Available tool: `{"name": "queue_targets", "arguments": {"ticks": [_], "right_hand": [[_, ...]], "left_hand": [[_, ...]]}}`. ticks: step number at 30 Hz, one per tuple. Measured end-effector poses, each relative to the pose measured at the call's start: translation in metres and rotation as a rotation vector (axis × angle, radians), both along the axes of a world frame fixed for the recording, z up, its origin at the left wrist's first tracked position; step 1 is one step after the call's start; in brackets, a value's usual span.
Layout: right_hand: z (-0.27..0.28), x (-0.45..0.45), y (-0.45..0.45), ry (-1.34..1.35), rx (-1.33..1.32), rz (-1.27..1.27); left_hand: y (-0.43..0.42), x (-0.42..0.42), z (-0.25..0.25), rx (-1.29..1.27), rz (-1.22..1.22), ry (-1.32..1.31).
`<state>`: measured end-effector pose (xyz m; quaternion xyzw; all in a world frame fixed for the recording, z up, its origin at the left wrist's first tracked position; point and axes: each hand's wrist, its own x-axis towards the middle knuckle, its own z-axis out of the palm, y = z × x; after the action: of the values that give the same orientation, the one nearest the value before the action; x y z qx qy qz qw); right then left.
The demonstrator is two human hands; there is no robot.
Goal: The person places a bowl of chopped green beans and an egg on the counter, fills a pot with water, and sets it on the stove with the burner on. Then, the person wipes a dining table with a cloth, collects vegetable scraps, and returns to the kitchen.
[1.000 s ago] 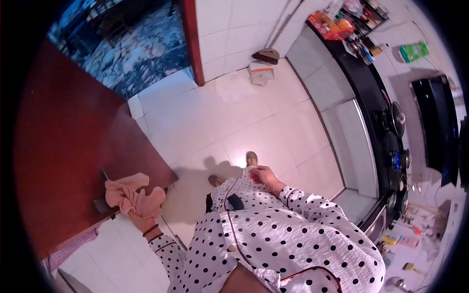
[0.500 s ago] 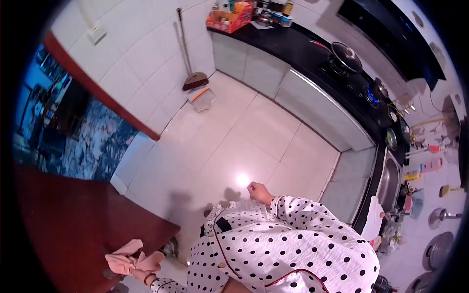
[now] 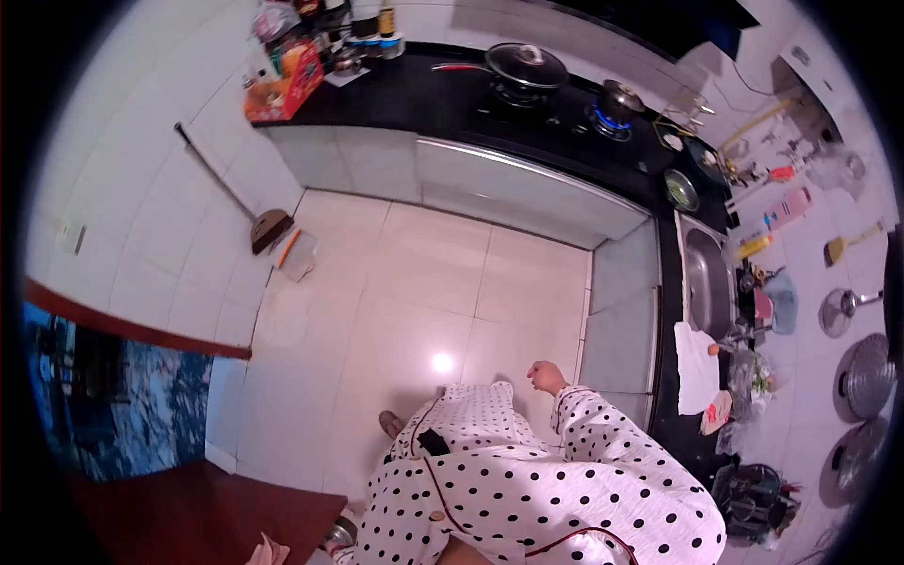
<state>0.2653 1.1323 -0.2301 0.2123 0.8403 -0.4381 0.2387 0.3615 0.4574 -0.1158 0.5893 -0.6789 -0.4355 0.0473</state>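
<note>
Head view crops pink cloth (image 3: 269,551), left fingers' state hidden; right fingers (image 3: 539,370) loose, empty.

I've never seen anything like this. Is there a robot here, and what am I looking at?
No robot: a person works with bare hands, and a camera worn on their head looks forward and down. That is why their spotted clothing fills the bottom. The right hand is loosely curled above the floor, with nothing visible in it. The left hand is out of view; a pink cloth shows at the bottom edge. On the black counter are a lidded pan, an orange box and a small pot over a blue flame.
</note>
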Motion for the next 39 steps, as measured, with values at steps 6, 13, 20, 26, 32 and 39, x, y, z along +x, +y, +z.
{"name": "queue_targets", "arguments": {"ticks": [6,13,20,26,32,39], "right_hand": [[0.001,0.05,-0.004,-0.123,-0.193,-0.371],[-0.022,0.123,-0.061,0.034,0.059,-0.052],[-0.021,0.142,-0.089,-0.078,0.023,-0.198],[0.008,0.123,-0.108,0.104,0.079,-0.283],[0.007,0.096,-0.131,0.039,0.033,-0.338],[0.035,0.089,-0.129,-0.086,0.043,-0.308]], "left_hand": [[0.025,-0.081,-0.067,0.222,-0.369,-0.227],[0.094,-0.238,-0.026,0.328,-0.707,-0.062],[0.131,-0.272,-0.036,0.301,-0.982,-0.224],[0.023,-0.284,-0.118,0.12,-1.491,-0.36],[0.038,-0.299,-0.077,0.391,-1.118,-0.397],[0.088,-0.306,-0.07,0.474,-0.953,-0.333]]}}
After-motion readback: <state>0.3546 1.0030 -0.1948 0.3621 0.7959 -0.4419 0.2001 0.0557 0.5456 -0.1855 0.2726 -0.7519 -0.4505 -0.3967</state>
